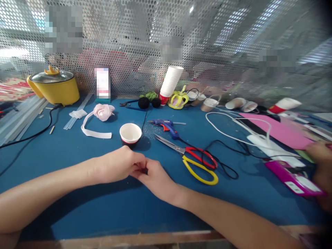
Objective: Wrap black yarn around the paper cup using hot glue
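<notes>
My left hand (121, 165) and my right hand (158, 180) meet above the near middle of the blue table, fingertips pressed together. Both are closed, and whatever is between the fingers is hidden. Just beyond them stands an upright white paper cup (130, 132) with a dark band around its lower part. To the right of the cup lies a blue glue gun (166, 126). Open-bladed scissors (190, 155) with red and yellow handles rest to the right of my hands. A pale pink fabric flower (103, 112) with a white ribbon (96, 134) sits to the cup's left.
A yellow electric pot (55, 88) and clear glue sticks (23, 116) occupy the left. Along the mesh are a cup stack (171, 83), black yarn balls (144, 102) and small baskets. Cables, pink sheets (276, 129) and a magenta power strip (293, 180) lie right, beside another person's hand (321, 152).
</notes>
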`<move>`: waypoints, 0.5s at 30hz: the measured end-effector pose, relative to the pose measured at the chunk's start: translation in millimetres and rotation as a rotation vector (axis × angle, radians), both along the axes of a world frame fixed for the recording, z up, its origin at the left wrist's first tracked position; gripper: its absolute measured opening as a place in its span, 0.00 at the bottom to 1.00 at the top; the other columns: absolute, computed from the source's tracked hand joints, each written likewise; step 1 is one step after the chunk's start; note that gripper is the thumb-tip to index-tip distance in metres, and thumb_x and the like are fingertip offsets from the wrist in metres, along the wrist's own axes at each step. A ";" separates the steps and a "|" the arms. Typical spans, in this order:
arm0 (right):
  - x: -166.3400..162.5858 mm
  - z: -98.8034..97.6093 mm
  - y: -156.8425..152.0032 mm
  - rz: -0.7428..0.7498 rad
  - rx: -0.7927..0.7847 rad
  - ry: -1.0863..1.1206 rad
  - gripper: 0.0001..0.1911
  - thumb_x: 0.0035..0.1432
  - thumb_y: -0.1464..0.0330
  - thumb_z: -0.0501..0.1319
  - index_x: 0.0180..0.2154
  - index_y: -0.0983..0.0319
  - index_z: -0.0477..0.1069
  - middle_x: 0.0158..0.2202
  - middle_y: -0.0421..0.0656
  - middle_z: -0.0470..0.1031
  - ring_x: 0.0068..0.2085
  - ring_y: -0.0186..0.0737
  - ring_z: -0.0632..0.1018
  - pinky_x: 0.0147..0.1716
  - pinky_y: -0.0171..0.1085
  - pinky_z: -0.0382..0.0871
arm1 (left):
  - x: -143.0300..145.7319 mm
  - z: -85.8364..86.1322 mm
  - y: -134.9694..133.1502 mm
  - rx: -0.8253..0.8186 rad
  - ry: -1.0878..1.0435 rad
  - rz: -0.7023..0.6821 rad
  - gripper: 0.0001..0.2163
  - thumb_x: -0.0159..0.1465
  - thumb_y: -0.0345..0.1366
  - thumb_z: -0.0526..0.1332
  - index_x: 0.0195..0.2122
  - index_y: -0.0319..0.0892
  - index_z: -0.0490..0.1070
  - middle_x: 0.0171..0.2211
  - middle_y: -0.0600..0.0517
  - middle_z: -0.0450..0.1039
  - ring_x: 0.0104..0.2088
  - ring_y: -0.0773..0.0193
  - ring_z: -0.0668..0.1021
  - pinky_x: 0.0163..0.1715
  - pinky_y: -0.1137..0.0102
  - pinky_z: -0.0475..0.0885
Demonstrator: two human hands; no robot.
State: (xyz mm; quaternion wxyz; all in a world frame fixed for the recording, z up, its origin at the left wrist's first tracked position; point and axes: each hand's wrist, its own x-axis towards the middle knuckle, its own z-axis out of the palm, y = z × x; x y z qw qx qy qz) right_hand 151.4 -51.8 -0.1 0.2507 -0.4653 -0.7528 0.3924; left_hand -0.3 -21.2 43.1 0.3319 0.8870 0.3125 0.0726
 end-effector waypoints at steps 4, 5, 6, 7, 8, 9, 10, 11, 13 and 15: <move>5.1 -1.0 7.0 0.004 -0.166 0.006 0.04 0.52 0.70 0.57 0.30 0.63 0.69 0.26 0.40 0.73 0.25 0.33 0.73 0.24 0.34 0.69 | 4.9 -9.9 -3.8 0.098 0.072 0.116 0.03 0.55 0.28 0.58 0.30 0.38 0.71 0.26 0.49 0.75 0.25 0.64 0.75 0.23 0.75 0.65; 9.9 -0.7 8.2 0.001 -0.201 0.000 0.06 0.53 0.69 0.56 0.31 0.64 0.70 0.25 0.40 0.72 0.22 0.33 0.73 0.22 0.33 0.69 | 3.7 -10.5 -3.2 0.126 0.117 0.145 0.04 0.55 0.31 0.59 0.32 0.38 0.70 0.25 0.49 0.75 0.26 0.62 0.76 0.23 0.74 0.65; 15.5 -0.5 8.9 -0.014 -0.208 0.000 0.08 0.54 0.68 0.55 0.33 0.64 0.70 0.24 0.41 0.73 0.22 0.33 0.73 0.21 0.34 0.70 | 1.9 -10.1 -2.2 0.150 0.175 0.163 0.07 0.54 0.34 0.61 0.34 0.38 0.70 0.25 0.48 0.75 0.26 0.60 0.76 0.22 0.72 0.65; 21.3 -0.6 8.7 -0.032 -0.174 -0.009 0.10 0.55 0.67 0.54 0.35 0.65 0.71 0.25 0.42 0.74 0.23 0.34 0.74 0.23 0.35 0.71 | -0.3 -8.8 -0.9 0.167 0.239 0.162 0.11 0.53 0.37 0.62 0.36 0.39 0.70 0.26 0.48 0.75 0.26 0.58 0.77 0.23 0.71 0.66; 26.2 -1.1 7.3 -0.041 -0.100 -0.035 0.13 0.57 0.66 0.52 0.37 0.65 0.71 0.28 0.45 0.76 0.27 0.37 0.76 0.28 0.38 0.73 | -2.7 -6.5 0.4 0.178 0.304 0.141 0.13 0.52 0.38 0.63 0.38 0.40 0.70 0.27 0.47 0.75 0.27 0.56 0.77 0.23 0.70 0.66; 29.6 -2.4 4.7 -0.027 0.001 -0.077 0.15 0.59 0.66 0.49 0.40 0.66 0.71 0.33 0.49 0.76 0.34 0.40 0.77 0.35 0.41 0.73 | -5.2 -3.4 1.5 0.190 0.361 0.114 0.14 0.52 0.39 0.64 0.39 0.40 0.70 0.29 0.46 0.76 0.29 0.54 0.78 0.25 0.69 0.67; 30.8 -4.3 0.7 0.012 0.113 -0.135 0.18 0.60 0.67 0.47 0.44 0.68 0.70 0.40 0.52 0.75 0.42 0.43 0.76 0.43 0.45 0.69 | -7.7 0.3 2.4 0.208 0.405 0.085 0.14 0.52 0.39 0.64 0.39 0.40 0.70 0.32 0.45 0.76 0.32 0.52 0.78 0.27 0.68 0.68; 29.6 -6.7 -4.1 0.082 0.217 -0.208 0.20 0.61 0.67 0.45 0.47 0.69 0.68 0.48 0.55 0.71 0.50 0.45 0.71 0.50 0.48 0.63 | -10.2 4.3 2.9 0.231 0.445 0.071 0.14 0.52 0.38 0.63 0.39 0.40 0.71 0.34 0.44 0.76 0.35 0.51 0.78 0.29 0.67 0.69; 21.0 -11.9 -14.2 0.276 0.336 -0.357 0.24 0.61 0.64 0.45 0.53 0.72 0.61 0.57 0.56 0.58 0.60 0.48 0.57 0.58 0.51 0.49 | -14.6 11.9 2.9 0.267 0.521 0.074 0.14 0.53 0.38 0.62 0.40 0.40 0.70 0.34 0.43 0.76 0.35 0.49 0.78 0.30 0.66 0.69; 10.5 -15.6 -19.7 0.441 0.359 -0.454 0.33 0.58 0.56 0.48 0.57 0.72 0.54 0.61 0.54 0.49 0.62 0.46 0.48 0.60 0.48 0.42 | -18.0 17.3 1.9 0.299 0.559 0.071 0.13 0.56 0.38 0.59 0.42 0.40 0.69 0.33 0.43 0.76 0.36 0.50 0.78 0.31 0.65 0.69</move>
